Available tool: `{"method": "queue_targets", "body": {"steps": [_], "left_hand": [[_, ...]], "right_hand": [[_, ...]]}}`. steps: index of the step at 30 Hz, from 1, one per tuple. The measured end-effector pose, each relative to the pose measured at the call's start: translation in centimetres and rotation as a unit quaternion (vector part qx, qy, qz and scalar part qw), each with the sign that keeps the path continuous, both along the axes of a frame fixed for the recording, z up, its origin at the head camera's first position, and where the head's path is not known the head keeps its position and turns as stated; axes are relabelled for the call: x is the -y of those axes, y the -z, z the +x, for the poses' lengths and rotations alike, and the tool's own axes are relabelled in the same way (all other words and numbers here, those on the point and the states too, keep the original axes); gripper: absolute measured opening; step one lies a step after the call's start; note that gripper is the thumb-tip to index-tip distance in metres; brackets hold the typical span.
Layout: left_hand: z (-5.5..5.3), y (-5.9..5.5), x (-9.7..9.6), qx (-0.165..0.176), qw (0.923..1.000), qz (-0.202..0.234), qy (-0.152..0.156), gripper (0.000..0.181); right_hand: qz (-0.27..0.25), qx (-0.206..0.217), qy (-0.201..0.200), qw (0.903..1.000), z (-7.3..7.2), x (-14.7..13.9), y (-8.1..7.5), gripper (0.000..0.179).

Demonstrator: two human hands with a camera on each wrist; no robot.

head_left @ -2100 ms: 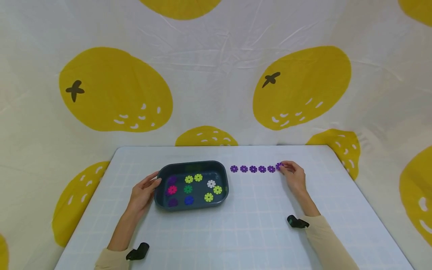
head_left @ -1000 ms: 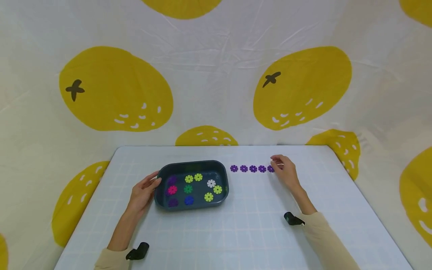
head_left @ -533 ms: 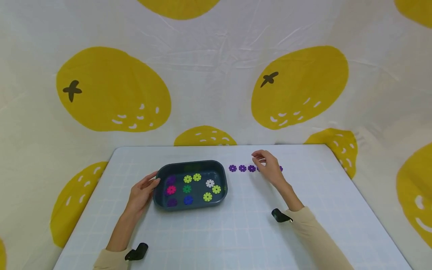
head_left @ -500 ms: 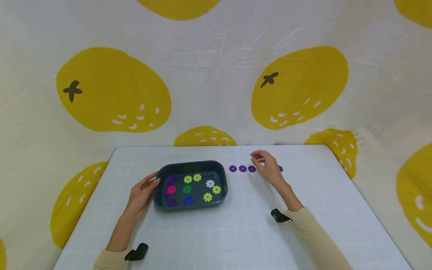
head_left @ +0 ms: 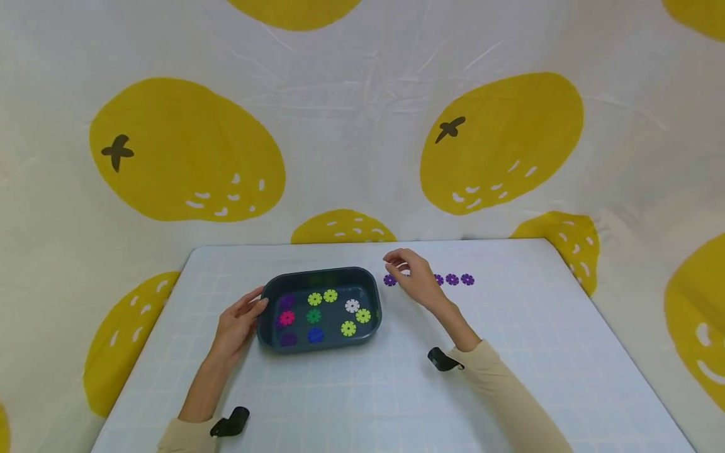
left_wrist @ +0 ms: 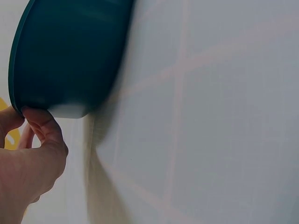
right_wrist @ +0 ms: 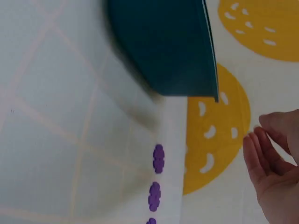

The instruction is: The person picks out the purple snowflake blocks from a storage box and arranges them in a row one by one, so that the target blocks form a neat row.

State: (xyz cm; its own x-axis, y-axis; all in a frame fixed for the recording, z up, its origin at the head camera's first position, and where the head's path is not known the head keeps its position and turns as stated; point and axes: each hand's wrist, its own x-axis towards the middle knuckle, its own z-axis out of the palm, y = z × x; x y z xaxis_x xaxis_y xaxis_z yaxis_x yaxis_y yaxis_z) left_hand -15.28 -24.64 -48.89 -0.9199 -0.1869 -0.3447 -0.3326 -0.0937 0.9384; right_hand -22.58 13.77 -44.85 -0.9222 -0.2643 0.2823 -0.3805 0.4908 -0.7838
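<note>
My left hand [head_left: 236,324] holds the dark teal tray [head_left: 335,314] by its left end; in the left wrist view, thumb and fingers pinch the rim. Inside lie notched plastic discs: yellow ones, a white disc [head_left: 352,306], a green disc [head_left: 314,316], a pink disc [head_left: 287,318], a blue disc [head_left: 315,335] and purple ones. My right hand [head_left: 418,278] is above the left part of a row of purple discs [head_left: 452,279], hiding some of them. In the right wrist view its fingers are loosely bent, thumb near the fingertips, with nothing seen between them.
The row runs along the far side of the white table [head_left: 362,402], right of the tray. Behind the table's back edge hangs a cloth [head_left: 351,151] printed with yellow fruit. Each sleeve carries a small black camera [head_left: 444,359] at the wrist.
My right hand let go of the purple disc at the row's right end, then moved left over the row toward the tray. The left hand and the tray stayed put.
</note>
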Motion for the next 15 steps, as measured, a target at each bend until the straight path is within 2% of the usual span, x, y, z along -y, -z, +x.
{"method": "queue_targets", "body": {"steps": [15], "left_hand": [[0.0, 0.2, 0.1, -0.009, 0.9999, 0.006, 0.000, 0.057]], "right_hand": [[-0.011, -0.011, -0.112, 0.9936, 0.9, 6.0, 1.0, 0.021]]}}
